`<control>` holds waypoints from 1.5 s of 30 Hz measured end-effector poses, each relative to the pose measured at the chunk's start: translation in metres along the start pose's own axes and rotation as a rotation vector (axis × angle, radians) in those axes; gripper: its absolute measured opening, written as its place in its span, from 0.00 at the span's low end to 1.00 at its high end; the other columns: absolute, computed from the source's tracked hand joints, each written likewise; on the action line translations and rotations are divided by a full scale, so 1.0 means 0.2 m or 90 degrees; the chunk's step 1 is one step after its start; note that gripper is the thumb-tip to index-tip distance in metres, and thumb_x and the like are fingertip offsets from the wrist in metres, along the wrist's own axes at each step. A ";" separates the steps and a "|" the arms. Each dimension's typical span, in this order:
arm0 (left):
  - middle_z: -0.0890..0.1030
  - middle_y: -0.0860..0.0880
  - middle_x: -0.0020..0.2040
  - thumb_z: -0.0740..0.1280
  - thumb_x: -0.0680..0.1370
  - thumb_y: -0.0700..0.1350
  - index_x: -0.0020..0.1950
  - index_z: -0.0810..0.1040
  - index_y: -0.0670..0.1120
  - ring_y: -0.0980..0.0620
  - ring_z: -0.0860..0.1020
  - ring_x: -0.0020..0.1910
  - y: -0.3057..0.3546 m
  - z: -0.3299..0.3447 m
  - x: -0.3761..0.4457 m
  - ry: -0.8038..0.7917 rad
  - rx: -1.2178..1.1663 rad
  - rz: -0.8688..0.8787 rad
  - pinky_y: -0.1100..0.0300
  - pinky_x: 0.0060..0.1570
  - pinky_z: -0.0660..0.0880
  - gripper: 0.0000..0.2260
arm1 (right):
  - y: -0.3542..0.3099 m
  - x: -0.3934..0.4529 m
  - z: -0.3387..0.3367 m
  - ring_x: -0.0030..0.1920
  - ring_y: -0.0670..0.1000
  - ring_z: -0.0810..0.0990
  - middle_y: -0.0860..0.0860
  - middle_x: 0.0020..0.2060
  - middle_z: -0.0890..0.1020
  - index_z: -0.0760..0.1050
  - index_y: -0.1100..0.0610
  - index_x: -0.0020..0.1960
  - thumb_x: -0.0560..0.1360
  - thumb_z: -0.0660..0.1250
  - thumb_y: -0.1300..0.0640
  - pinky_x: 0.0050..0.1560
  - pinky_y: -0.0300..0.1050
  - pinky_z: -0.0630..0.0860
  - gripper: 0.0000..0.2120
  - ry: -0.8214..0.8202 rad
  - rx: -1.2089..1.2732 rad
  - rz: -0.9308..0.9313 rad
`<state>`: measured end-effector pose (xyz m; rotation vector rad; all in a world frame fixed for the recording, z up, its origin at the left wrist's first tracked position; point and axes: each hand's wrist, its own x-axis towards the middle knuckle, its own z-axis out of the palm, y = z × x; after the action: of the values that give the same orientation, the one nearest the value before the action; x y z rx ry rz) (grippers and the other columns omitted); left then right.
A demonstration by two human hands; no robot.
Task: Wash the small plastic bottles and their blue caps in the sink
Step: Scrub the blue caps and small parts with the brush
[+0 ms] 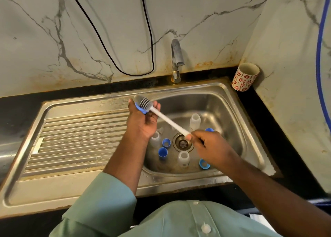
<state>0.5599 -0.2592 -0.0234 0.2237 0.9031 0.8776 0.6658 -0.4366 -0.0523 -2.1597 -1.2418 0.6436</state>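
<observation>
Item: blue cap, held in your left hand, fingers curled round it, above the sink rim at 10 o'clock from the drain.

Tool: brush, head pressed into the cap; handle runs from 10 o'clock down to 4 o'clock into your right hand, fingers closed round its end.

Key relation: the brush's long axis lines up with the cap's mouth; scrubbing likely means twisting along that line.

Awaiting: three small bottles and four loose caps standing round the drain, the right hand nearer most.
</observation>
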 end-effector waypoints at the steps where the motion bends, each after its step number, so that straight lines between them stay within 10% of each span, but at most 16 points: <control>1: 0.81 0.43 0.33 0.58 0.84 0.54 0.51 0.76 0.41 0.51 0.81 0.31 0.00 -0.01 0.01 -0.002 0.017 0.005 0.56 0.36 0.81 0.17 | 0.00 -0.01 0.00 0.24 0.42 0.70 0.45 0.25 0.72 0.76 0.52 0.40 0.80 0.58 0.43 0.27 0.35 0.66 0.17 -0.005 -0.006 -0.010; 16: 0.83 0.46 0.37 0.61 0.83 0.54 0.55 0.78 0.43 0.50 0.83 0.39 -0.14 0.04 0.13 -0.010 0.153 0.045 0.55 0.45 0.80 0.15 | 0.11 0.02 -0.07 0.25 0.41 0.71 0.47 0.27 0.74 0.75 0.50 0.38 0.81 0.60 0.45 0.27 0.32 0.68 0.16 0.024 0.098 0.134; 25: 0.82 0.46 0.49 0.71 0.77 0.50 0.57 0.81 0.47 0.54 0.77 0.38 -0.43 0.13 0.32 -0.015 0.311 -0.011 0.63 0.35 0.75 0.11 | 0.39 0.10 -0.15 0.28 0.42 0.71 0.47 0.29 0.75 0.78 0.50 0.43 0.80 0.62 0.45 0.29 0.34 0.65 0.13 -0.005 0.092 0.284; 32: 0.81 0.50 0.52 0.75 0.71 0.37 0.60 0.80 0.46 0.50 0.80 0.49 -0.84 0.16 0.70 -0.203 0.914 0.173 0.73 0.44 0.72 0.18 | 0.59 0.20 -0.23 0.36 0.49 0.79 0.51 0.34 0.79 0.78 0.52 0.46 0.80 0.62 0.50 0.37 0.44 0.75 0.09 0.042 0.217 0.377; 38: 0.76 0.51 0.65 0.67 0.78 0.48 0.67 0.74 0.55 0.46 0.68 0.69 -1.08 0.21 0.95 -0.480 1.550 0.393 0.39 0.74 0.45 0.17 | 0.68 0.27 -0.23 0.37 0.50 0.80 0.52 0.34 0.79 0.77 0.51 0.44 0.80 0.63 0.49 0.42 0.47 0.79 0.09 0.047 0.195 0.385; 45: 0.75 0.48 0.67 0.67 0.77 0.53 0.70 0.73 0.55 0.44 0.67 0.71 -1.18 0.30 1.07 -0.479 1.635 0.348 0.35 0.72 0.35 0.21 | 0.71 0.27 -0.21 0.36 0.49 0.80 0.50 0.31 0.79 0.77 0.50 0.42 0.80 0.62 0.49 0.39 0.45 0.78 0.11 0.055 0.204 0.404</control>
<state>0.8056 -0.2413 -0.2340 2.8153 0.6672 -0.5191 0.8048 -0.4573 -0.1247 -2.2579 -0.3497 0.9149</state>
